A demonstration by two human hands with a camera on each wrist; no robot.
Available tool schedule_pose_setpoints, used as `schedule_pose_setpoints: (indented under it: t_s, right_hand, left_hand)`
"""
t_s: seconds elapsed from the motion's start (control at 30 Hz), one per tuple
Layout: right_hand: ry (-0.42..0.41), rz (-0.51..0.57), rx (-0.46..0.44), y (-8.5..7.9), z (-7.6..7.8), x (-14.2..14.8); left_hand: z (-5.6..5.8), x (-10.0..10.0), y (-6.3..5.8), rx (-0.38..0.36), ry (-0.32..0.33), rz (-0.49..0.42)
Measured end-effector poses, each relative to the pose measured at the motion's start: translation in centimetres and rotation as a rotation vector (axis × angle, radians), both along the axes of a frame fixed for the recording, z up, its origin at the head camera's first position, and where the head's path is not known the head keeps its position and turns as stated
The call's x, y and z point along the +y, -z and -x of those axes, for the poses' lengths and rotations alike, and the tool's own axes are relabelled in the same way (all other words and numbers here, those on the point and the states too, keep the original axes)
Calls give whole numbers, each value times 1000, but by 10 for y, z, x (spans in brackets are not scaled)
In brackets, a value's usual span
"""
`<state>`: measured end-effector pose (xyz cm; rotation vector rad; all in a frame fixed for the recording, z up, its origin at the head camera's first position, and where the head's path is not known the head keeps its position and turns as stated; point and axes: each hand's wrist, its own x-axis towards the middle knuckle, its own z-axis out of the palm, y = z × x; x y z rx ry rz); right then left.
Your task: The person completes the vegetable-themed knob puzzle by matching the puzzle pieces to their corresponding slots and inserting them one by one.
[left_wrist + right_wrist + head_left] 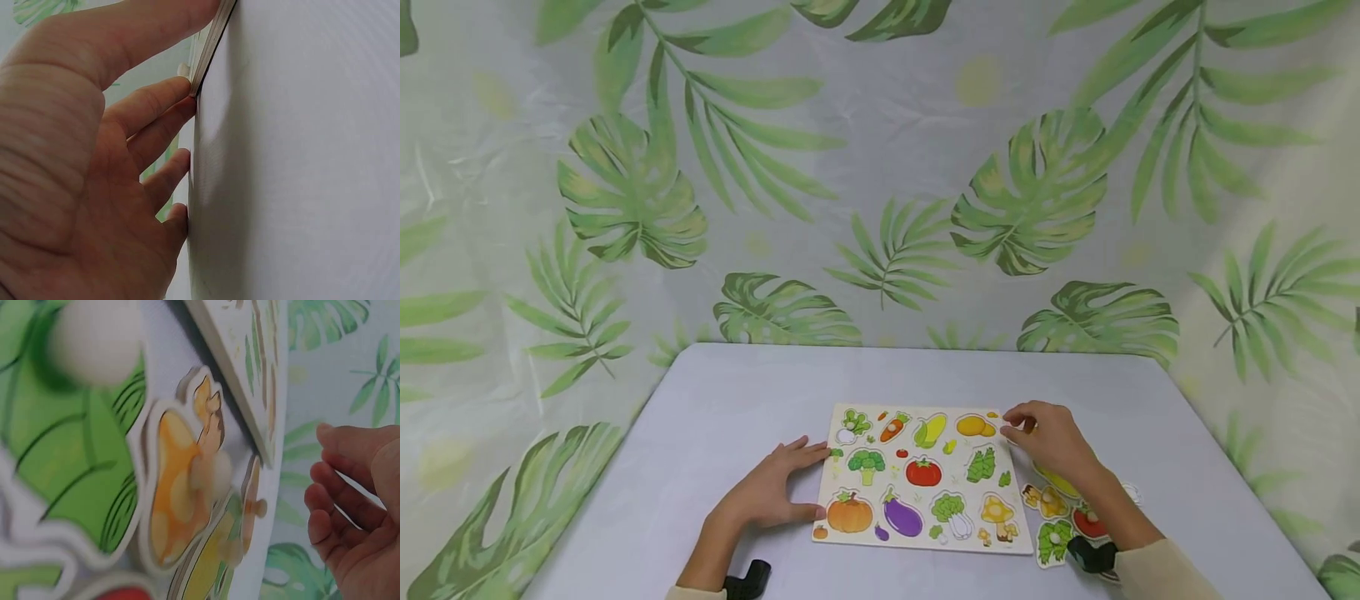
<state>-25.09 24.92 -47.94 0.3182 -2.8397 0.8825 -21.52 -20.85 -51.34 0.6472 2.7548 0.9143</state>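
Observation:
A flat wooden puzzle board (953, 461) printed with vegetables lies on the table; its carrot (892, 431) shows a pale knob. My left hand (769, 487) spreads along the board's left edge, thumb and fingertips touching it, as the left wrist view also shows. Above the upper right corner hovers my right hand (1051, 435), fingers loosely bent. In the right wrist view nothing sits between its thumb and fingers. Below that hand lie knobbed vegetable pieces: a leafy green piece (1054, 542), a mushroom piece (178, 481), a tomato piece (1088, 521) and a yellow-green piece (209, 550).
The white-covered table (722, 392) carries the board near its middle. Part of the pile on the right is hidden under my right forearm and its black wrist strap (1092, 553). A leaf-patterned curtain (887, 167) hangs behind the table.

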Motion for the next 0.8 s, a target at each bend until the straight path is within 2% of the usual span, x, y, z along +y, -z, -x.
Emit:
schedule_pose_setpoints:
  t_s: [0.3, 0.8]
  right_hand:
    - [58, -64, -40, 4, -13, 23]
    - [70, -107, -95, 12, -24, 48]
  left_hand:
    - [1, 0, 1, -21, 0, 0]
    - [1, 0, 3, -24, -14, 1]
